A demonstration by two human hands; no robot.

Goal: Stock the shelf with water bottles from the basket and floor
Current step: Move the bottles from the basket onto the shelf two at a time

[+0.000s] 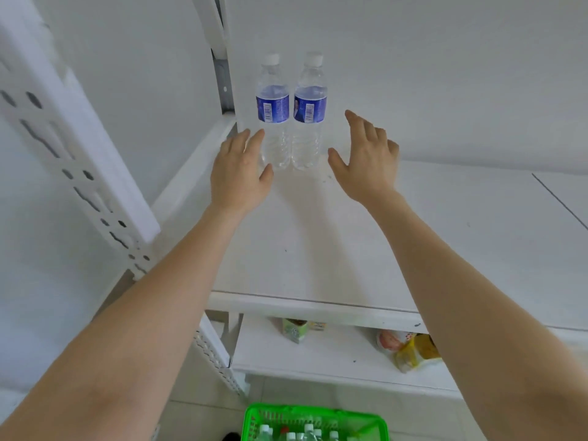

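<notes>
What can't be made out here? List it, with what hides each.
Head view only.
Green plastic basket: cut off by the bottom edge, so its bottles can't be counted.
Yellow packets on the lower shelf: partly behind the right forearm.
Blue labels on the two clear plastic water bottles: print too blurred to read.

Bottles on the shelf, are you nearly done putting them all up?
Only just started. Two bottles stand side by side on the shelf. The left hand and right hand are open beside them, holding nothing. More bottles wait in the green basket below.
</notes>
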